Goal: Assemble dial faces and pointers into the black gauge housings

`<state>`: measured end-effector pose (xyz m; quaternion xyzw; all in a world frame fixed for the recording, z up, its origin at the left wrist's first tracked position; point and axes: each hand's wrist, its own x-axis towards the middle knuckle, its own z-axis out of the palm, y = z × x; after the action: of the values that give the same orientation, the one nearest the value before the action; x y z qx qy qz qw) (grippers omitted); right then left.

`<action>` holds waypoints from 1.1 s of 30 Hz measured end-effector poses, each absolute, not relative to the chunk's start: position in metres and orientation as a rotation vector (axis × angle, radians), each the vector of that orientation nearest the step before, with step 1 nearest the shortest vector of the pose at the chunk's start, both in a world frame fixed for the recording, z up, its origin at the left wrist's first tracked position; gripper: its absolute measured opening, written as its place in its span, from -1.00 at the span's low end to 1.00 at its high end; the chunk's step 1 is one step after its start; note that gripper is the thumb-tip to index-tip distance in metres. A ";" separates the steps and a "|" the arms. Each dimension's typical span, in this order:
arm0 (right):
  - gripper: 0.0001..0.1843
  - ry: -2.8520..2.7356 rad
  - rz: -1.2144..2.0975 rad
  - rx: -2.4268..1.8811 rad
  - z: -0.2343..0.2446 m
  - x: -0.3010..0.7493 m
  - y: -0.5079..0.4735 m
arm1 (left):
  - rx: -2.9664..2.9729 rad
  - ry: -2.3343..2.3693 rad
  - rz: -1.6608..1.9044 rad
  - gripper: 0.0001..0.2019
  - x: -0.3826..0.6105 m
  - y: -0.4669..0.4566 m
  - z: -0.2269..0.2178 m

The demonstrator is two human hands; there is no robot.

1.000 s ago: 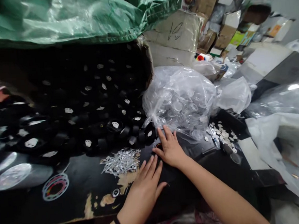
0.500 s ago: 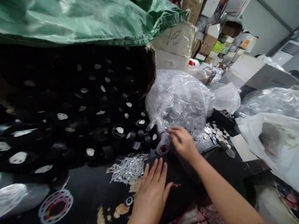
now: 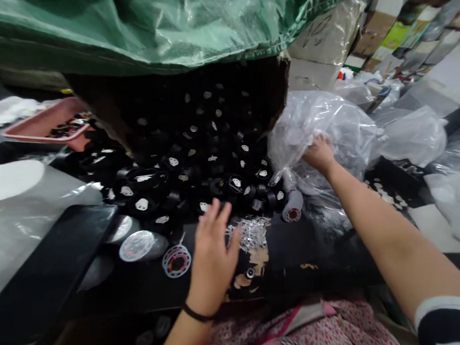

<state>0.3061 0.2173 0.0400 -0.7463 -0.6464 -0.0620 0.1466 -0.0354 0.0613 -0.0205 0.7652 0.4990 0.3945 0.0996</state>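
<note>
My left hand hovers over the dark table with its fingers apart and nothing in it. Just right of its fingers lies a pile of thin, shiny silvery strips. My right hand reaches to the clear plastic bag; its fingertips are hidden in the plastic, so their grip does not show. Below the bag lies a stack of grey discs with a red and black ring pattern. Several similar ringed discs lie left of my left hand. A small round part sits near the table edge.
Behind the table, an open carton spills many black round parts with white plates. A green sheet hangs above it. On the left are a dark phone-like slab, wrapped disc stacks and a pink tray.
My right hand has left the grey disc stack and moved up to the plastic bag. My left hand has lifted off the table. The view has swung left.
</note>
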 end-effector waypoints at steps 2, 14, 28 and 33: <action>-0.43 -1.882 -0.212 -2.195 0.036 0.313 0.203 | 2.221 1.583 1.158 -0.47 -0.041 0.089 -0.018; -0.41 -1.882 -0.092 -2.205 0.024 0.328 0.160 | 2.150 1.479 1.242 -0.54 -0.036 0.142 -0.031; -0.73 -1.703 0.003 -1.770 0.008 0.259 0.033 | 1.600 1.469 1.621 -0.54 -0.040 0.139 -0.009; -0.71 -1.743 0.203 -1.736 -0.008 0.241 0.032 | 1.050 1.231 1.629 -0.58 -0.032 0.090 0.017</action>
<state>0.2414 0.0325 -0.0077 -0.6639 -0.6665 0.0775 0.3302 -0.0316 0.0897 0.0166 0.4170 0.4889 0.6470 0.4105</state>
